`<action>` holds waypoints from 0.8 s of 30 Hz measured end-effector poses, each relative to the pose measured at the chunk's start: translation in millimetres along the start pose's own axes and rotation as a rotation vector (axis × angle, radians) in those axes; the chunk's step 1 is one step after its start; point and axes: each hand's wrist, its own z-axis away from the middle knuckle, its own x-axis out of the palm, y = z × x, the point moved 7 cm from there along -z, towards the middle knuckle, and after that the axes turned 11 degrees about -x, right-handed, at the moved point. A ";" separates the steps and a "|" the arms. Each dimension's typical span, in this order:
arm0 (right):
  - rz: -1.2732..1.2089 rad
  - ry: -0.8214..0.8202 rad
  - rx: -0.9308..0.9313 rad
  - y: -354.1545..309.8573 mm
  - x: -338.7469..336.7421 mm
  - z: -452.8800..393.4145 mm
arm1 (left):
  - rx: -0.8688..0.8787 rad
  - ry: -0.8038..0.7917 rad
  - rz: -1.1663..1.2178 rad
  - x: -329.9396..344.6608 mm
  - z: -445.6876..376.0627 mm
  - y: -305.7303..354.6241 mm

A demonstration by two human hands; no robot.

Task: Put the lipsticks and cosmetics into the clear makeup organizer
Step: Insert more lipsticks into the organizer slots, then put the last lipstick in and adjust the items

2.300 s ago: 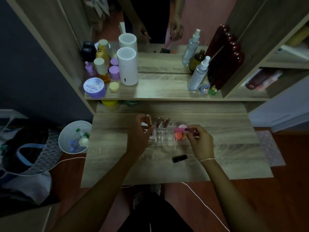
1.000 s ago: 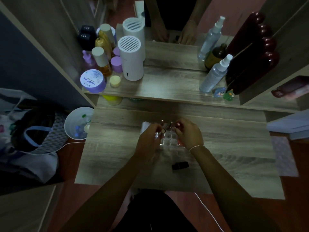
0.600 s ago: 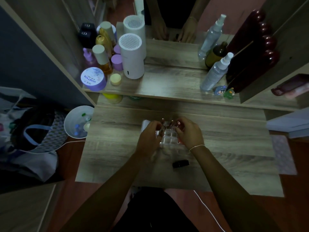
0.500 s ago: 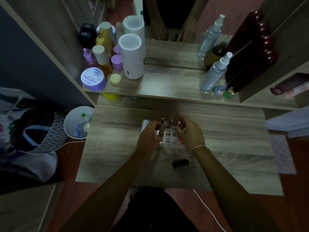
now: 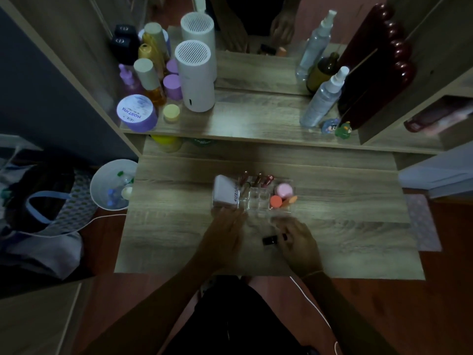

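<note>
Item: black lipstick (image 5: 270, 240), last loose piece, lay on counter (image 5: 345, 216) before clear makeup organizer (image 5: 256, 201). Right hand (image 5: 298, 243) grip closing on it, hold uncertain; left hand (image 5: 225, 234) empty, spread. Next: lift into free slot.

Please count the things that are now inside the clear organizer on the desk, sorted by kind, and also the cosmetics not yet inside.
Inside the clear organizer:
Upright lipstick tubes: 4, as far as the dim light shows
White box: 1
Pink round pot: 1
Orange round items: 2
Outside, on the desk:
Black lipstick, at the right hand: 1
Total: 9
</note>
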 end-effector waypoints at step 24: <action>-0.057 0.210 0.089 -52.6 -24.3 -56.6 | -0.063 -0.151 -0.105 19.8 5.9 -8.4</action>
